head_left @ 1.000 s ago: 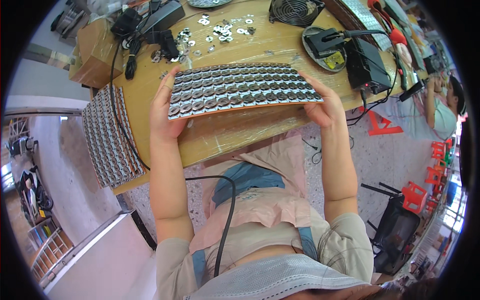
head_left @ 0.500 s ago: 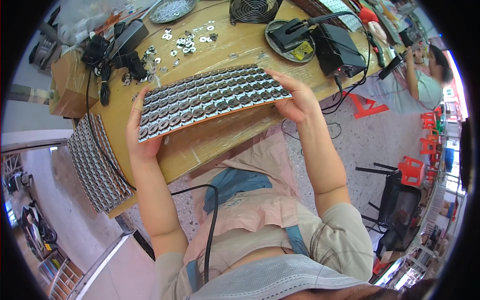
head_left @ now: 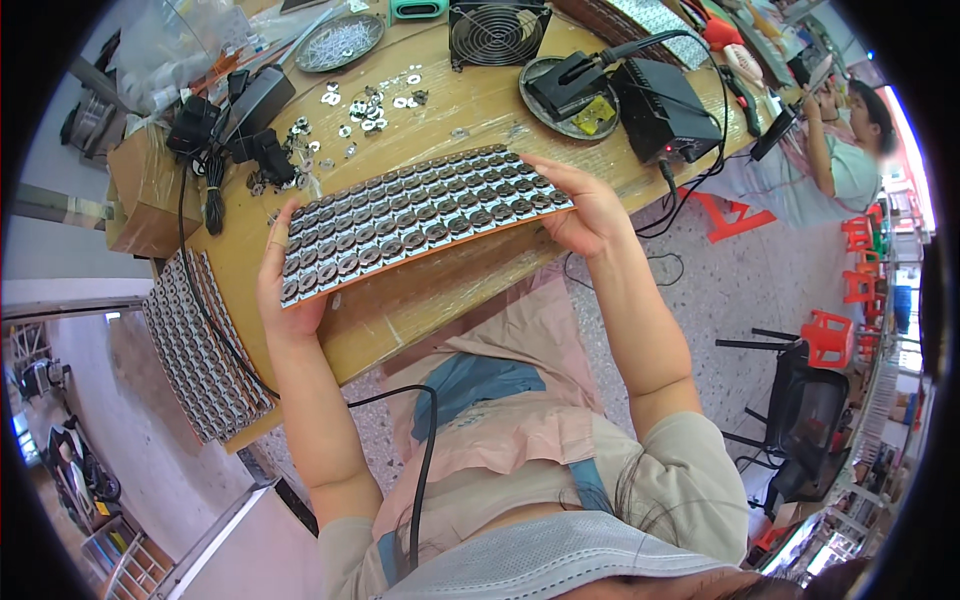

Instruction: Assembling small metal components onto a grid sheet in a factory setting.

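Observation:
I hold a long flat panel (head_left: 420, 215) covered with rows of small round metal parts, with an orange edge, lifted over the wooden table (head_left: 440, 290). My left hand (head_left: 285, 290) grips its left end. My right hand (head_left: 590, 210) grips its right end. The panel slopes up toward the right. Loose metal washers (head_left: 370, 105) lie scattered on the table beyond it.
A stack of similar panels (head_left: 195, 350) leans at the table's left end. A soldering stand (head_left: 570, 90), a black power box (head_left: 670, 110), a fan (head_left: 500, 32), a dish of washers (head_left: 340, 42) and black adapters (head_left: 235, 120) sit further back. Another person (head_left: 845, 150) sits at the right. A black cable (head_left: 425, 470) hangs over my lap.
The view has swung, so the table and panel now appear lower and more tilted. Both hands still hold the panel's ends.

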### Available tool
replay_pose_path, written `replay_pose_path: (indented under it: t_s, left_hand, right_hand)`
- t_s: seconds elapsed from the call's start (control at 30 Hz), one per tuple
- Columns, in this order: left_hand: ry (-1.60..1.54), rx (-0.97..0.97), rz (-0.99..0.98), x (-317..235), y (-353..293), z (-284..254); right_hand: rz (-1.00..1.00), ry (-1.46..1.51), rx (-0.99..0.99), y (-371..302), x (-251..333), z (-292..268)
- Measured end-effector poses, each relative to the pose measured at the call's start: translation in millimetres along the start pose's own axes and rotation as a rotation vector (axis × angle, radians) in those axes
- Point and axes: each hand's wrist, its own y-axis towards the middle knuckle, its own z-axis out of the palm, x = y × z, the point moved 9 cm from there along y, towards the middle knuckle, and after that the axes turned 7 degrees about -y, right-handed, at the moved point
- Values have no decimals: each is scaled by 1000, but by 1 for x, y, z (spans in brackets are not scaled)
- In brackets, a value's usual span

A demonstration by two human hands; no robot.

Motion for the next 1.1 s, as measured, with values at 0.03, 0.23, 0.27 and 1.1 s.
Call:
replay_pose_path:
  t_s: [0.03, 0.23, 0.27, 1.1]
  left_hand:
    - [4, 8, -1, 0, -1, 1]
    - [-43, 44, -12, 1, -1, 0]
    - [-38, 33, 3, -1, 0, -1]
    - [92, 36, 11, -5, -8, 15]
  right_hand:
    - [4, 1, 1, 0, -1, -1]
    - [13, 27, -20, 1, -2, 1]
    - [25, 28, -4, 2, -4, 2]
    - [-129, 225, 260, -22, 18, 30]
